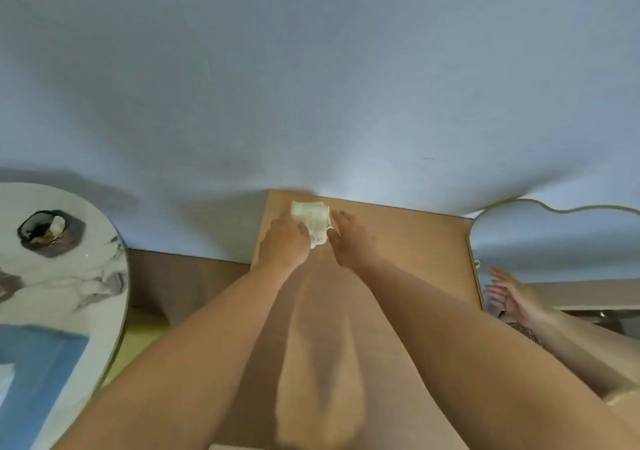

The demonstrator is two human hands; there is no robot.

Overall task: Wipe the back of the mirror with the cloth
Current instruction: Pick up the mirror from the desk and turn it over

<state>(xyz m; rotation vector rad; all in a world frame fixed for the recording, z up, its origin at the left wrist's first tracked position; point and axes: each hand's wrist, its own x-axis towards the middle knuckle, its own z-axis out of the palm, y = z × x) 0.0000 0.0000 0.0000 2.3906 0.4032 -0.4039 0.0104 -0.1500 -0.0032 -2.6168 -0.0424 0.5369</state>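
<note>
leaning mirror back (398, 242), long axis upright, cloth (313, 223) at top

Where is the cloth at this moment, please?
In the head view, the cloth lies near the far edge of the mirror's brown back panel, just left of centre, between the left hand and the right hand, close to the wall.

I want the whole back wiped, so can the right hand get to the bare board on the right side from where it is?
Probably yes. The right hand rests on the mirror back beside the cloth, and the brown board to its right lies bare up to the edge. The cloth sits mostly under the left hand, so it would need to come along.
</note>
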